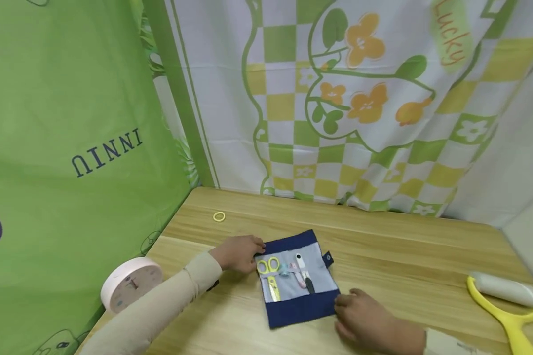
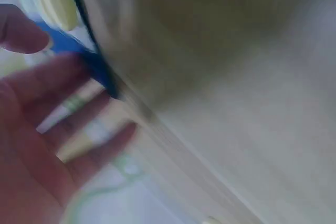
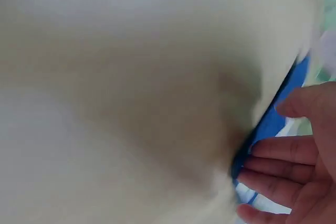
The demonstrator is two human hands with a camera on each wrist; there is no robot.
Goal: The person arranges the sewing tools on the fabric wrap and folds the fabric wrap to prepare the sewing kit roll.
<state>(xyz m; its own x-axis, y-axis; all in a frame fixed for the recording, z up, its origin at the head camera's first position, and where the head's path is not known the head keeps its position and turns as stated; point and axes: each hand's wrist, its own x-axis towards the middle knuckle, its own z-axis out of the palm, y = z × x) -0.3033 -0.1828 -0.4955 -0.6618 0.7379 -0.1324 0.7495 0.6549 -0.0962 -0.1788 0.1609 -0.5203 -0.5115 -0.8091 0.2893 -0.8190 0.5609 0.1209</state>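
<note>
A navy and grey cloth tool pouch (image 1: 302, 310) lies unfolded on the table, with a snap tab on its right side. Yellow-handled scissors (image 1: 273, 287), a small light-blue item (image 1: 284, 269), a pink item (image 1: 300, 280) and a white tool with a black end (image 1: 303, 266) lie across its grey lining. My left hand (image 1: 239, 252) touches the pouch's upper left corner, fingers extended in the left wrist view. At the lower right edge, my right hand (image 1: 366, 320) has its fingertips against the navy band, the fingers nearly straight in the right wrist view.
A pale pink round clock (image 1: 133, 284) stands at the table's left edge. Toward the back left lies a yellow ring (image 1: 219, 216). A lint roller (image 1: 506, 290) with a yellow handle rests at the right. Behind the wooden table (image 1: 404, 251) hangs a patterned curtain (image 1: 288, 98).
</note>
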